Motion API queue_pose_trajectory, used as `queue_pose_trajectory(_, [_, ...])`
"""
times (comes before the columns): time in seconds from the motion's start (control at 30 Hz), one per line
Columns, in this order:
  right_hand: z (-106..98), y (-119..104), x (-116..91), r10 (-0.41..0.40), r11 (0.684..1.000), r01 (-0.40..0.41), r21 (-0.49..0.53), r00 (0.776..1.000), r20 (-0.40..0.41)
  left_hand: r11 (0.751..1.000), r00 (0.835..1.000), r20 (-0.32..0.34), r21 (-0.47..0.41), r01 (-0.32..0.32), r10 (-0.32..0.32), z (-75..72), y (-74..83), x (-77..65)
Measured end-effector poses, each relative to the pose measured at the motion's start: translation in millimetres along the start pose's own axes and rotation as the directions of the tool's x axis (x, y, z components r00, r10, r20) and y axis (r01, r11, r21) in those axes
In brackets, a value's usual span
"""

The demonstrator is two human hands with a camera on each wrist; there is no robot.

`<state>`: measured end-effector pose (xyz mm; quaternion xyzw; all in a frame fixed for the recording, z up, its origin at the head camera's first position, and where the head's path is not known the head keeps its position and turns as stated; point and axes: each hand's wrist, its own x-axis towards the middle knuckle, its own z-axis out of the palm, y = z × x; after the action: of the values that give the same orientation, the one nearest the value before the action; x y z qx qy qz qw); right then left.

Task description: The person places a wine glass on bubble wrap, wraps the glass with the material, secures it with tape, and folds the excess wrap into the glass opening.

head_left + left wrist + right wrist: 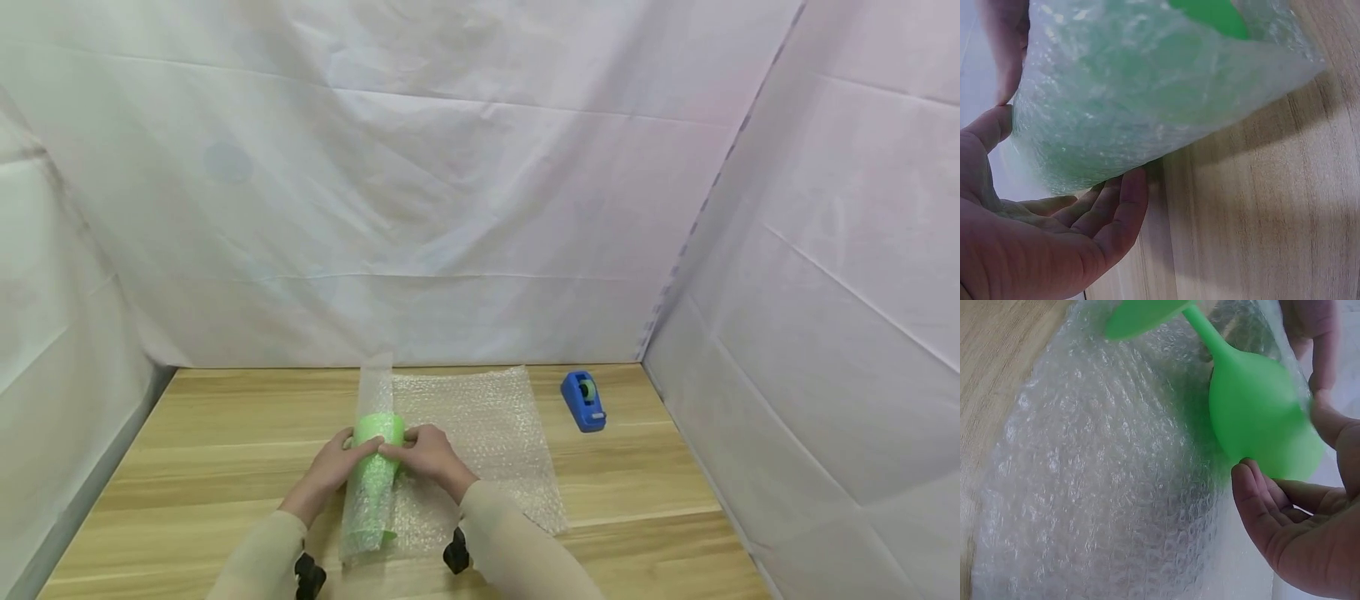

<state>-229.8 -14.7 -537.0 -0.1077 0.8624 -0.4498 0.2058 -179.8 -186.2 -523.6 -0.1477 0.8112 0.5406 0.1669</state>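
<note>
A green stemmed goblet lies on its side on a sheet of bubble wrap, its bowl toward the back and its round foot toward the front. The sheet's left part is folded up over the goblet. With thumb and fingers around the wrapped left side, my left hand grips the bowl through the plastic. On the other side, my right hand holds the bowl between thumb and curled fingers. Both thumbs meet on top of the bowl, near the edge of the fold.
A blue tape dispenser with a roll of tape stands at the back right of the wooden table. White cloth hangs along the back and both sides. The bubble wrap spreads flat to the right of the goblet.
</note>
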Motion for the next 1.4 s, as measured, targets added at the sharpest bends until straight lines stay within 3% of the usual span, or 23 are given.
queue_pose_trajectory(0.4, [-1, 1, 0, -0.004, 0.997, 0.002, 0.074, 1.0, 0.02, 1.0, 0.999, 0.045, 0.015, 0.015, -0.016, -4.2, 8.0, 0.9])
queue_pose_trajectory(0.87, [-3, 5, 2, 0.096, 0.965, -0.114, 0.238, 0.992, 0.087, 0.999, 0.997, 0.063, 0.005, 0.044, -0.044, -8.5, 7.7, 9.5])
queue_pose_trajectory(1.23, [1, 8, 2, 0.066, 0.943, -0.116, 0.312, 0.984, 0.166, 0.999, 0.997, 0.078, -0.023, 0.023, -0.021, -11.3, 7.1, 12.0])
queue_pose_trajectory(1.4, [3, 12, 3, 0.061, 0.928, -0.124, 0.35, 0.981, 0.186, 1.0, 0.997, 0.078, 0.019, 0.024, -0.025, -11.0, 9.7, 12.3])
